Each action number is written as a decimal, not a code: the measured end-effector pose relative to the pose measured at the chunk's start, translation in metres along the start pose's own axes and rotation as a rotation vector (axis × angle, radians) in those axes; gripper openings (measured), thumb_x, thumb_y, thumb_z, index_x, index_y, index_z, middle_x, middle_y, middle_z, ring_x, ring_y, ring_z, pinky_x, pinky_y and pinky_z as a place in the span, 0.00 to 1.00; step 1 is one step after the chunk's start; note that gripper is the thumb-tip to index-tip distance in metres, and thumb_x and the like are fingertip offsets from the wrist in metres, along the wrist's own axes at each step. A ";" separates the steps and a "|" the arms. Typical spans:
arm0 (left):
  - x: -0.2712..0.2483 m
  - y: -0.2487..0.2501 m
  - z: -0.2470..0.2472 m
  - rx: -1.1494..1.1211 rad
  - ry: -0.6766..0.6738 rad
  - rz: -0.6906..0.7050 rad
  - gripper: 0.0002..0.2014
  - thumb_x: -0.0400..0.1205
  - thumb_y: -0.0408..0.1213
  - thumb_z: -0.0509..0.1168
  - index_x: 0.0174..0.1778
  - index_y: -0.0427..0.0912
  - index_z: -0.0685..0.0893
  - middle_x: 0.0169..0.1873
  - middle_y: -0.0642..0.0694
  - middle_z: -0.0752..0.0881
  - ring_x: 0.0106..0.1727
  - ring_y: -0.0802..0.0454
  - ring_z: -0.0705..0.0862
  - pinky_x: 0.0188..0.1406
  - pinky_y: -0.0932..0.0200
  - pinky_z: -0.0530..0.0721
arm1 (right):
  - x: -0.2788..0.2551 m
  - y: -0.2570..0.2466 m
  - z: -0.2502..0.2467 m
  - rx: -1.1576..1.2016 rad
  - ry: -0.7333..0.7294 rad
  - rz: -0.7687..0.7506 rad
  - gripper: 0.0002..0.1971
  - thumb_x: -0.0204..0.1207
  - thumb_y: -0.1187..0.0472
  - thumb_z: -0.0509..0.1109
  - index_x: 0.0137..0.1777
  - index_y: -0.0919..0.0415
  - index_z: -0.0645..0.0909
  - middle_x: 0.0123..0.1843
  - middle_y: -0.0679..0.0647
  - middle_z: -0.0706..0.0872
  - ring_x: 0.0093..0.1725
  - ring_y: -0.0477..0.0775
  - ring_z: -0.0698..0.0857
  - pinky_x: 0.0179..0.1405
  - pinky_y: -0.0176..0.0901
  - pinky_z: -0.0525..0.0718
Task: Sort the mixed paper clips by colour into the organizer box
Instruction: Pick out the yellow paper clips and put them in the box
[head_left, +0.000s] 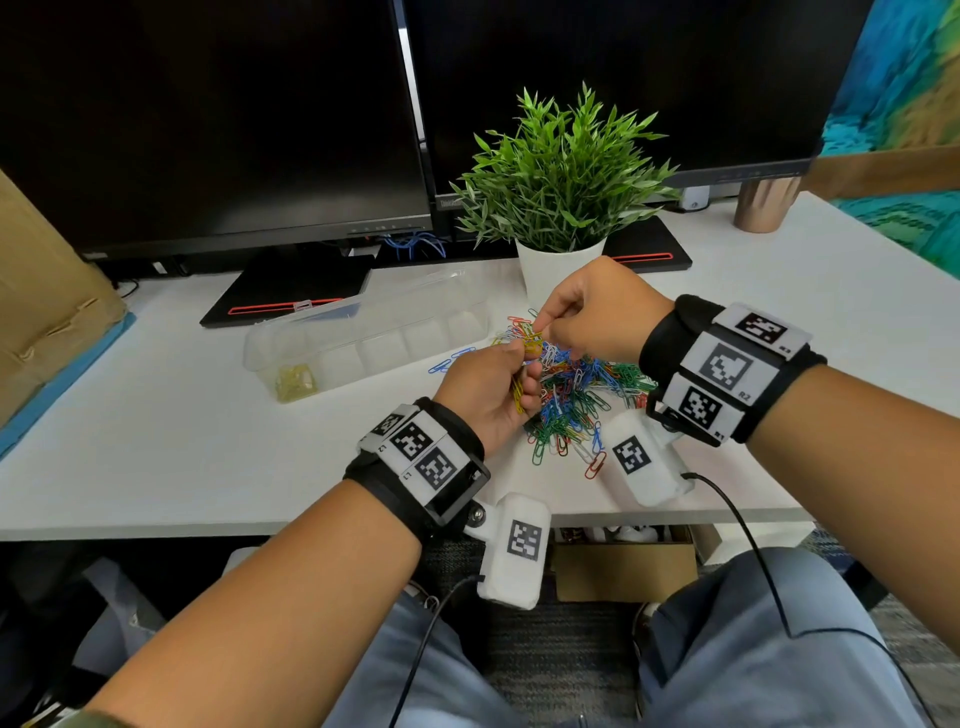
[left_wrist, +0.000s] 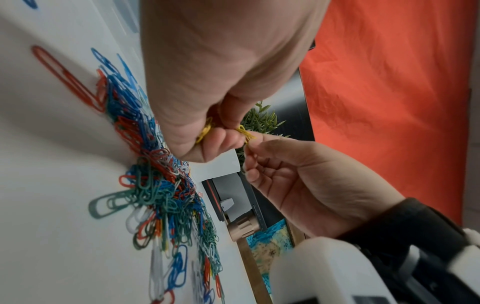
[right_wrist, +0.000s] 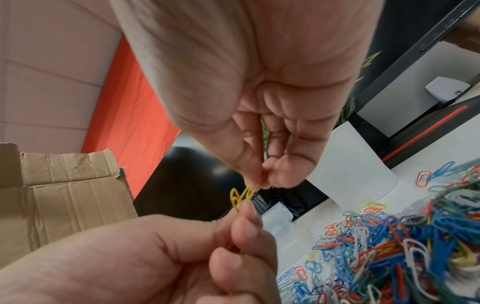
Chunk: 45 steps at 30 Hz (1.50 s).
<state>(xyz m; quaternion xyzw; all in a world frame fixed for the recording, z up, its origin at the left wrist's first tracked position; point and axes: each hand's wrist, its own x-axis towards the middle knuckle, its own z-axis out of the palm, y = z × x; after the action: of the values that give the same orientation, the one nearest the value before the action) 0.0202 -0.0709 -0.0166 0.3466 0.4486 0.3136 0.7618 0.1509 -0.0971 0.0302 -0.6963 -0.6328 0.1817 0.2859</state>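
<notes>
Here a small cluster of yellow paper clips (right_wrist: 240, 198) is pinched from both sides: the right hand (head_left: 597, 312) holds one end between thumb and fingertips (right_wrist: 285, 172), and the left hand (head_left: 488, 389) grips the other end, with more yellow clips (left_wrist: 205, 130) bunched in its curled fingers. The clips are judged to be light, thin, springy wire with a smooth coating, prone to hooking into one another and slipping from a loose pinch, so each is best taken across its flat loops rather than by a single wire end. Both grips are held raised, just above the mixed pile (head_left: 576, 389) on the counter (head_left: 182, 441), wrists bent inward toward each other. The organizer box (head_left: 363, 338) lies near the pile on its left, with yellow clips already in its near-left compartment (head_left: 296, 382).
</notes>
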 end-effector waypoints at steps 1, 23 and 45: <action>0.000 0.000 0.000 0.005 -0.005 0.002 0.12 0.90 0.37 0.52 0.43 0.38 0.75 0.28 0.45 0.75 0.25 0.56 0.69 0.17 0.68 0.67 | 0.000 0.000 0.000 -0.005 -0.001 0.002 0.12 0.73 0.71 0.70 0.38 0.54 0.89 0.27 0.43 0.83 0.29 0.50 0.86 0.33 0.40 0.85; -0.004 0.004 0.001 -0.061 -0.088 -0.034 0.12 0.86 0.32 0.55 0.38 0.37 0.78 0.27 0.44 0.79 0.25 0.57 0.71 0.20 0.68 0.69 | -0.002 -0.003 -0.001 0.067 0.046 0.065 0.13 0.71 0.70 0.69 0.31 0.54 0.87 0.30 0.55 0.88 0.27 0.54 0.87 0.30 0.39 0.81; 0.001 0.008 -0.011 -0.160 0.001 -0.099 0.11 0.83 0.31 0.51 0.40 0.42 0.77 0.26 0.51 0.68 0.24 0.57 0.62 0.21 0.68 0.62 | -0.020 0.017 0.011 -0.385 -0.474 0.105 0.04 0.69 0.65 0.77 0.44 0.62 0.91 0.40 0.57 0.92 0.35 0.55 0.89 0.43 0.48 0.90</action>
<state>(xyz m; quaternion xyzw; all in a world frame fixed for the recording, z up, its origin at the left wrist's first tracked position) 0.0093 -0.0630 -0.0140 0.2622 0.4390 0.3106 0.8013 0.1544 -0.1157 0.0091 -0.7076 -0.6678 0.2301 -0.0167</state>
